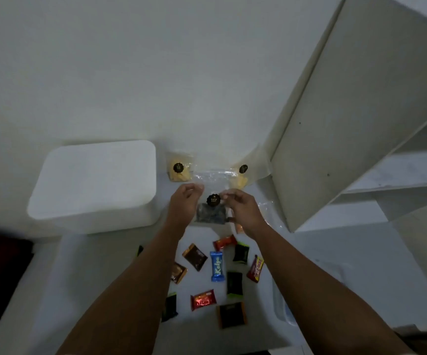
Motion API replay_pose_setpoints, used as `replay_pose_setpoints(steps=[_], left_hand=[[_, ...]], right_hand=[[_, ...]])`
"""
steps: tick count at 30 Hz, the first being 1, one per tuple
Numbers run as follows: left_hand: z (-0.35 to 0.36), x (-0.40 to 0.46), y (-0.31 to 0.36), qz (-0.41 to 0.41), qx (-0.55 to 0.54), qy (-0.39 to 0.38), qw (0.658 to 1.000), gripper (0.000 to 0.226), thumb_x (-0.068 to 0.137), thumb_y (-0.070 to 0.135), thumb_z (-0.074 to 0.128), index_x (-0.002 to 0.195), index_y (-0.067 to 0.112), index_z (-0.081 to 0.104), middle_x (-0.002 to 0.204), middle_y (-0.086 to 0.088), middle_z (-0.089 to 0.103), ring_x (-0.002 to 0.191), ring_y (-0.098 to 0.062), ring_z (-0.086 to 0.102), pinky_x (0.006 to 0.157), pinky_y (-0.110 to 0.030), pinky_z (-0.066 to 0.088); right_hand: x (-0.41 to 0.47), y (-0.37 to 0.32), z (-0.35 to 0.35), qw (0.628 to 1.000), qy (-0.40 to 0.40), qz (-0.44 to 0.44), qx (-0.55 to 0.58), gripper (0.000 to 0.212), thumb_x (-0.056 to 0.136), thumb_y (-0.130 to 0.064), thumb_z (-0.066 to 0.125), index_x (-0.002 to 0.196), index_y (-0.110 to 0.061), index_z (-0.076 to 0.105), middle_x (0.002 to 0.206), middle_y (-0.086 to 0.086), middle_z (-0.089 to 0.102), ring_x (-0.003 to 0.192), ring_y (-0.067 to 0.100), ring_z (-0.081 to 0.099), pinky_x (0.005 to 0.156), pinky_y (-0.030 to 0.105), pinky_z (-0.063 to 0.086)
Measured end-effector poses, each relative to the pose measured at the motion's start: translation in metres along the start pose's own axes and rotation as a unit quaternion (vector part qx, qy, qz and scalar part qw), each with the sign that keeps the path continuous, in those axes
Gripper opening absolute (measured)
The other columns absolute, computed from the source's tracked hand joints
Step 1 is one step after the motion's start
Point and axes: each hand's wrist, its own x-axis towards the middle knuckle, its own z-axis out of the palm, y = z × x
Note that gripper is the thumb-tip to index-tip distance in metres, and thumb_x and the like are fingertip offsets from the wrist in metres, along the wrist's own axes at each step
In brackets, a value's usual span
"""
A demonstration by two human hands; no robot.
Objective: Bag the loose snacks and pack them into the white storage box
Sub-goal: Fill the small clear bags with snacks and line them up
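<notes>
Both hands hold up a clear plastic bag (211, 179) by its top corners: my left hand (184, 198) pinches the left corner, my right hand (240, 204) the right. Behind the bag stand a pouch of dark snacks with a black round sticker (212, 211) and two pouches of yellow chips (178, 167) (240, 179). The white storage box (94, 180) sits to the left with its lid on. Several small wrapped snacks lie on the table between my forearms, among them a blue bar (217, 266) and a red packet (203, 299).
A white table (100, 278) carries everything, against a white wall. A white shelf unit (355, 111) with an open door rises at the right. A clear plastic container (284, 303) lies at the table's right edge. A dark area lies beyond the table's left edge.
</notes>
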Motion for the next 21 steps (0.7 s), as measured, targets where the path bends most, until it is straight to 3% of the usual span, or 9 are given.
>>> replay_pose_setpoints(steps=[2, 5, 8, 10, 14, 17, 21], left_hand=[[0.011, 0.029, -0.015, -0.011, 0.067, -0.018, 0.998, 0.027, 0.101, 0.026, 0.057, 0.124, 0.012, 0.061, 0.103, 0.005, 0.065, 0.092, -0.009, 0.062, 0.066, -0.005, 0.044], [0.028, 0.076, -0.037, -0.020, 0.124, -0.033, 0.992, 0.041, 0.100, 0.021, 0.060, 0.138, 0.011, 0.052, 0.129, -0.005, 0.059, 0.117, -0.021, 0.058, 0.090, -0.026, 0.048], [0.047, 0.121, -0.056, -0.042, 0.137, -0.013, 0.990, 0.036, 0.089, 0.013, 0.062, 0.124, 0.012, 0.054, 0.108, 0.003, 0.062, 0.108, -0.026, 0.063, 0.085, -0.034, 0.050], [0.056, 0.146, -0.073, -0.047, 0.135, 0.018, 0.990, 0.038, 0.079, 0.022, 0.062, 0.116, 0.015, 0.055, 0.099, 0.001, 0.063, 0.097, -0.027, 0.065, 0.082, -0.042, 0.055], [0.066, 0.184, -0.111, -0.071, 0.095, 0.067, 0.991, 0.071, 0.072, 0.040, 0.064, 0.139, 0.023, 0.047, 0.120, -0.004, 0.063, 0.106, -0.026, 0.065, 0.089, -0.050, 0.058], [0.069, 0.193, -0.106, -0.072, 0.082, 0.111, 0.988, 0.074, 0.079, 0.031, 0.071, 0.146, 0.029, 0.042, 0.137, -0.006, 0.055, 0.116, -0.022, 0.061, 0.098, -0.040, 0.055], [0.066, 0.197, -0.101, -0.057, 0.085, 0.160, 0.982, 0.063, 0.084, 0.019, 0.073, 0.142, 0.022, 0.048, 0.136, -0.010, 0.056, 0.115, -0.021, 0.061, 0.097, -0.028, 0.054]], right_hand=[[0.037, -0.001, -0.001, 1.000, 0.006, -0.014, -0.007, 0.015, 0.097, -0.008, 0.063, 0.091, -0.017, 0.073, 0.100, 0.001, 0.072, 0.100, 0.020, 0.066, 0.092, 0.056, 0.054], [0.095, 0.000, 0.002, 0.999, 0.012, -0.023, -0.037, 0.024, 0.097, -0.007, 0.060, 0.087, -0.024, 0.073, 0.099, 0.000, 0.072, 0.102, 0.023, 0.067, 0.093, 0.059, 0.055], [0.146, 0.013, 0.011, 0.998, 0.025, -0.029, -0.053, 0.032, 0.098, -0.007, 0.057, 0.083, -0.031, 0.074, 0.101, 0.002, 0.073, 0.104, 0.028, 0.069, 0.091, 0.059, 0.057], [0.172, 0.023, 0.017, 0.998, 0.035, -0.026, -0.051, 0.029, 0.098, -0.008, 0.056, 0.085, -0.028, 0.073, 0.100, 0.007, 0.073, 0.101, 0.028, 0.070, 0.087, 0.057, 0.059], [0.204, 0.039, 0.031, 0.998, 0.041, -0.029, -0.045, 0.020, 0.100, 0.000, 0.051, 0.093, -0.009, 0.068, 0.086, 0.006, 0.068, 0.078, 0.010, 0.066, 0.070, 0.033, 0.056], [0.220, 0.045, 0.041, 0.997, 0.031, -0.040, -0.062, 0.027, 0.102, 0.001, 0.048, 0.087, -0.013, 0.065, 0.082, -0.003, 0.066, 0.072, -0.003, 0.062, 0.068, 0.015, 0.049], [0.237, 0.047, 0.054, 0.994, 0.010, -0.064, -0.089, 0.025, 0.099, -0.002, 0.049, 0.089, -0.017, 0.066, 0.091, -0.001, 0.068, 0.090, 0.013, 0.064, 0.083, 0.029, 0.051]])
